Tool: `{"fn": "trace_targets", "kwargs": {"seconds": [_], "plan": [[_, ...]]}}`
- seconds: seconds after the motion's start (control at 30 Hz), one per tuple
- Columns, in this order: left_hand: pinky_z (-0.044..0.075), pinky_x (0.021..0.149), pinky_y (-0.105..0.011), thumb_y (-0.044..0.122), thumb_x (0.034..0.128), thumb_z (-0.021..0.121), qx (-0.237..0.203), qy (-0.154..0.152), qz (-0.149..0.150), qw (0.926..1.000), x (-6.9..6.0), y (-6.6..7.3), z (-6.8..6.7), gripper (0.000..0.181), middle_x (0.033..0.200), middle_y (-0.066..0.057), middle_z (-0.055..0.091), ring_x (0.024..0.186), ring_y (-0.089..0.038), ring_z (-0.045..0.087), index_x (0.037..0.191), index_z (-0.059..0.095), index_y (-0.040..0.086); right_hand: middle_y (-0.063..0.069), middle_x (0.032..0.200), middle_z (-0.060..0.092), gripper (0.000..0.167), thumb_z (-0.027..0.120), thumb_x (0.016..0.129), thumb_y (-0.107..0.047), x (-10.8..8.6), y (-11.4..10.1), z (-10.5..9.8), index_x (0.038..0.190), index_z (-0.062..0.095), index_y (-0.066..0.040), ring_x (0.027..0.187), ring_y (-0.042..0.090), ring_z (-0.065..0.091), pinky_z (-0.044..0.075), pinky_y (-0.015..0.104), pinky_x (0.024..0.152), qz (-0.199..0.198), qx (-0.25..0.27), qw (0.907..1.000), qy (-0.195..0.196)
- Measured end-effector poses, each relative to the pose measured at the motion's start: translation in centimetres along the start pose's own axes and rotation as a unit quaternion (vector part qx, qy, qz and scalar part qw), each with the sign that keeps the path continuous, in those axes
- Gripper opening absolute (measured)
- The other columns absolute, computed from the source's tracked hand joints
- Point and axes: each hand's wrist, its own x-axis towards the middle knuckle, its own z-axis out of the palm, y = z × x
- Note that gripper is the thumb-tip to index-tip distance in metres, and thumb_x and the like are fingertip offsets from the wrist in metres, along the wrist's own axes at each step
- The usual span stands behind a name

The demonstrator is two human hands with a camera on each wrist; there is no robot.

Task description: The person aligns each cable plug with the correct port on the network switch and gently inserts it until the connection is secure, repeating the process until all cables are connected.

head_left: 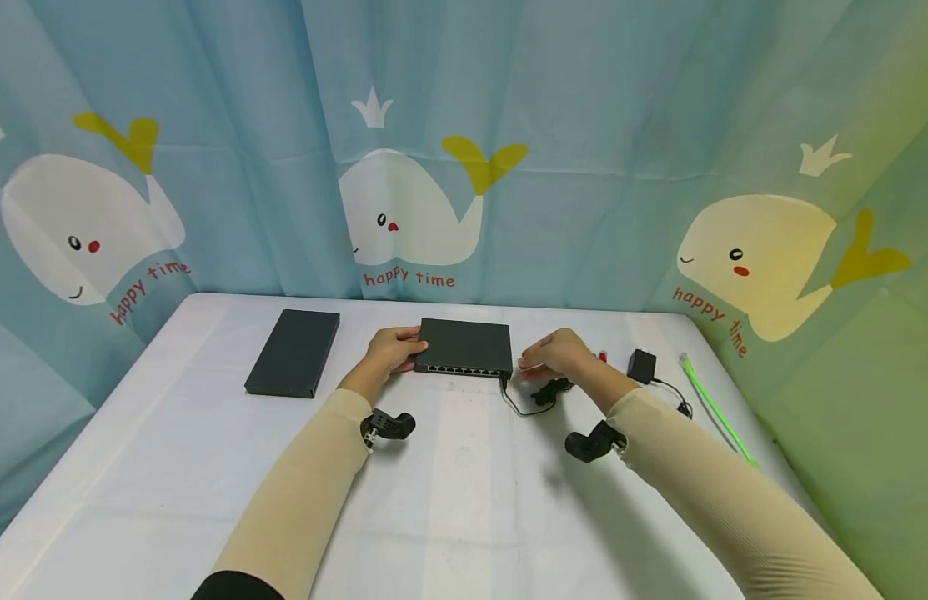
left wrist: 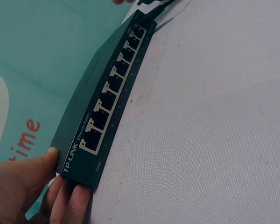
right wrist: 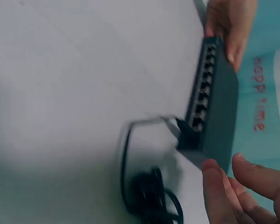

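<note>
A black Ethernet switch (head_left: 465, 348) lies at the table's back middle, its row of ports facing the near side. My left hand (head_left: 392, 350) grips its left end, thumb on top and fingers underneath, as the left wrist view (left wrist: 42, 191) shows. A black cable (head_left: 518, 410) is plugged in at the right end of the port side and runs to a dark bundle (head_left: 551, 392). Just right of the switch is my right hand (head_left: 559, 354), fingers loosely bent beside its corner; the right wrist view (right wrist: 245, 196) shows nothing held.
A flat black box (head_left: 293, 352) lies at the back left. On the right are a black power adapter (head_left: 641, 366) with its cord, a green cable (head_left: 714, 408) and a small red item (head_left: 602, 356) partly behind my right hand. A whale-print curtain (head_left: 584, 167) hangs behind the table.
</note>
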Motion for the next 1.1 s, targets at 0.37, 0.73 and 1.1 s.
{"fn": "trace_targets", "kwargs": {"seconds": [0.37,0.73,1.1], "plan": [[0.059,0.082,-0.028,0.018,0.0922,0.071,0.002,0.000,0.002,1.0000,-0.1,0.0,0.0,0.051,0.142,-0.006,0.056,0.119,-0.023,0.062,0.141,0.057,0.022,0.016,0.104,0.073,0.047,0.063,0.096,-0.011,-0.7,0.8,-6.2,0.133,0.051,0.016,0.074,0.005,0.069,0.060,0.025,0.079,-0.002,-0.033,0.9974,0.065],[0.059,0.075,-0.023,0.019,0.0922,0.071,0.002,0.003,0.002,1.0000,-0.2,0.0,0.0,0.050,0.139,-0.006,0.058,0.115,-0.022,0.063,0.140,0.058,0.022,0.007,0.089,0.072,0.051,0.067,0.094,-0.012,0.0,3.2,-8.3,0.136,0.050,0.011,0.067,0.007,0.068,0.060,0.024,0.075,0.068,-0.016,0.9880,0.137],[0.059,0.077,-0.025,0.017,0.0912,0.072,-0.002,0.005,0.003,1.0000,-0.1,0.0,0.0,0.051,0.140,-0.007,0.058,0.115,-0.023,0.064,0.140,0.058,0.021,-0.007,0.068,0.065,0.052,0.067,0.094,-0.008,0.1,4.3,-8.1,0.137,0.048,0.014,0.057,0.004,0.066,0.058,0.020,0.066,0.074,0.026,0.9871,0.140]]}}
